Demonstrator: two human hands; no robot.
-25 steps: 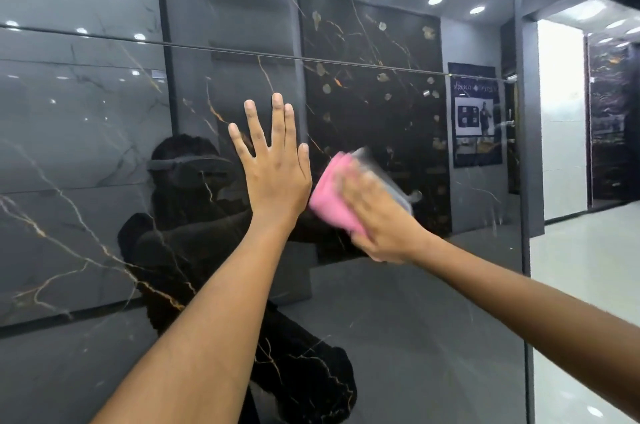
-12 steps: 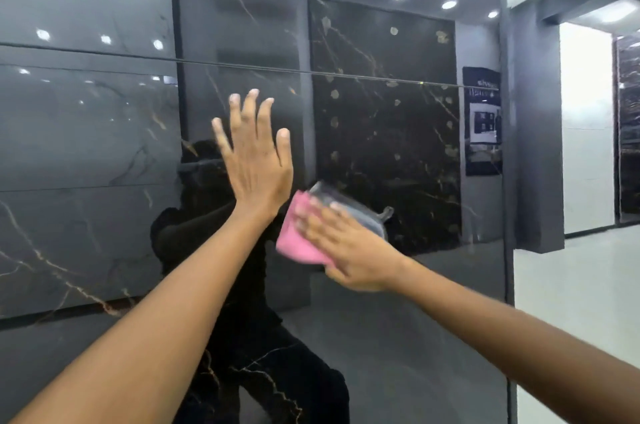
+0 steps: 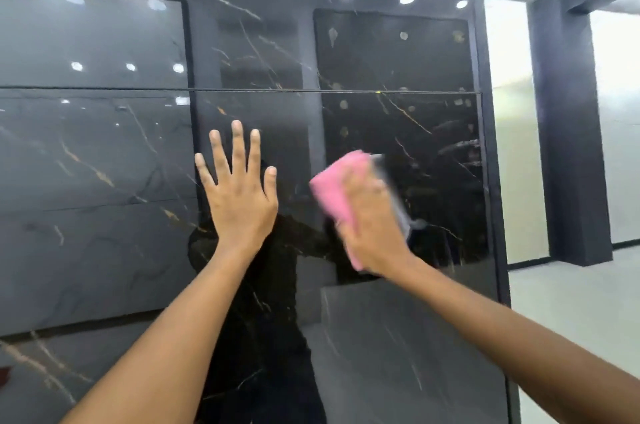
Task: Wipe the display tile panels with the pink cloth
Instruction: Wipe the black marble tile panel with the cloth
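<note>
A glossy black display tile panel (image 3: pixel 104 250) with gold veins fills the view in front of me. A thin horizontal joint (image 3: pixel 242 90) crosses it above my hands. My left hand (image 3: pixel 239 195) lies flat on the tile with its fingers spread and straight. To its right, my right hand (image 3: pixel 374 226) presses the folded pink cloth (image 3: pixel 334 188) against the tile. The hand and cloth are blurred by motion, so the finger shape is unclear. Most of the cloth is hidden under the hand.
The panel's dark right edge (image 3: pixel 491 181) runs top to bottom. Beyond it are a dark pillar (image 3: pixel 568 146), white walls and a pale floor (image 3: pixel 571 302). The tile mirrors ceiling spotlights and my own dark figure (image 3: pixel 263 337).
My right hand has swept the pink cloth to the right and upward across the tile. My left hand has stayed flat on the panel. The camera has shifted toward the panel's right edge.
</note>
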